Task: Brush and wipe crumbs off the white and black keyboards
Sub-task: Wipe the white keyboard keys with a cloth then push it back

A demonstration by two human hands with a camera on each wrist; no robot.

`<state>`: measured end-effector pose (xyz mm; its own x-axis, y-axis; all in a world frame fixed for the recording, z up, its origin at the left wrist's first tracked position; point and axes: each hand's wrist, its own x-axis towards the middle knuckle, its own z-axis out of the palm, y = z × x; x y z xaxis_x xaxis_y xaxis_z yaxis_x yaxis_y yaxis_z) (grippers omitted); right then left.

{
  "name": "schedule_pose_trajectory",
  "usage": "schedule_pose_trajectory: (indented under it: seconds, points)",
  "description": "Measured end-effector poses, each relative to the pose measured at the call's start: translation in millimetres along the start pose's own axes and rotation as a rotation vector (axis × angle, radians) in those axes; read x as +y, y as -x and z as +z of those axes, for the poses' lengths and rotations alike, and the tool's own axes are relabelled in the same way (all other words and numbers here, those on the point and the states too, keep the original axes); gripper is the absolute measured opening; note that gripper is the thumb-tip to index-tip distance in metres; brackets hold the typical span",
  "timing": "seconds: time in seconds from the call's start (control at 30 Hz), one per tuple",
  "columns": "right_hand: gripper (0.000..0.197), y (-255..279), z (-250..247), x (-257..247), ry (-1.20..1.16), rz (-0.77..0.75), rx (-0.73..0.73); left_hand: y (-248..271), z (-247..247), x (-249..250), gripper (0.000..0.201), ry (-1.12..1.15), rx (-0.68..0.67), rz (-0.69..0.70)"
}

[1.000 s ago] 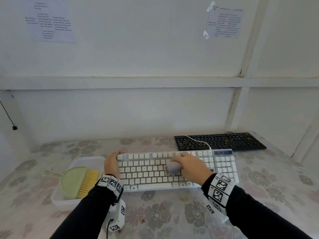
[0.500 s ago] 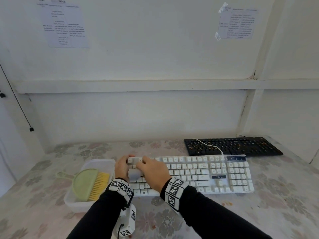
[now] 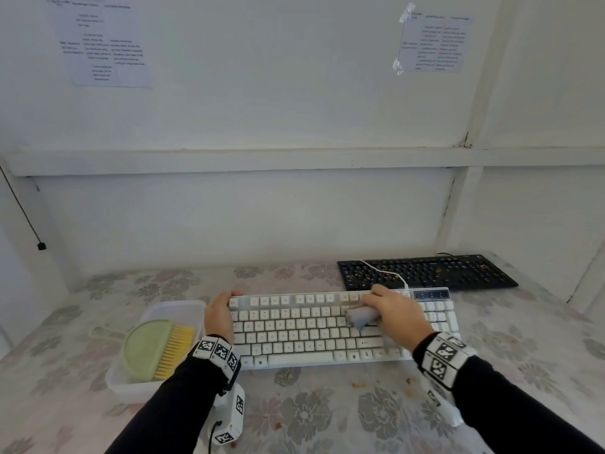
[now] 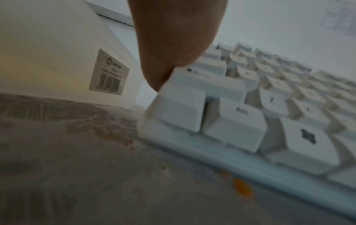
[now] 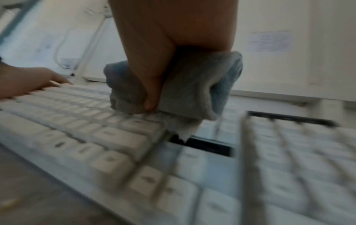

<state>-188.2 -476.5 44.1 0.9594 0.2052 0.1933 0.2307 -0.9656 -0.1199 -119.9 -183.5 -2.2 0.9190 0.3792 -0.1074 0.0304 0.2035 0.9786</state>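
Note:
The white keyboard [image 3: 294,326] [image 4: 250,121] [image 5: 115,137] lies across the middle of the flowered table. My left hand [image 3: 221,314] [image 4: 173,38] holds its left end, a digit pressed against the side edge. My right hand [image 3: 393,314] [image 5: 173,30] grips a bunched grey cloth [image 3: 361,316] [image 5: 183,91] and presses it on the keys right of centre, near the upper rows. The black keyboard [image 3: 425,271] lies behind at the right, with orange crumbs scattered among its keys.
A clear plastic tub [image 3: 176,306] left of the white keyboard holds a green brush with yellow bristles [image 3: 154,348]. Crumbs [image 3: 358,385] [image 4: 241,188] dot the tablecloth in front. A white cable [image 3: 383,273] runs over the black keyboard. White walls close the back and right.
My right hand swept the cloth from the middle to the left end of the white keyboard, then back to right of centre. The left hand stayed on the left end.

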Motion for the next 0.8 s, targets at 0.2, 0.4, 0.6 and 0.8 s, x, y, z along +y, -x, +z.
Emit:
schedule_pose_trajectory:
  seconds: [0.2,0.4,0.6,0.8]
  points:
    - [0.017,20.7,-10.1,65.1,0.048,0.178,0.032,-0.6,-0.8,-1.7,0.025,-0.013,0.001,0.029]
    - [0.025,37.3,-21.2,104.4,0.081,0.41,0.04,-1.6,-1.1,-4.5,0.024,0.002,-0.004,0.026]
    - [0.022,15.9,-42.8,65.2,-0.076,0.304,0.155,-7.4,-0.8,-7.2,0.027,0.02,0.005,0.005]
    - [0.023,-29.1,-21.1,-70.7,-0.133,-0.07,0.037,-8.2,0.1,-6.9,0.028,0.065,-0.009,-0.022]
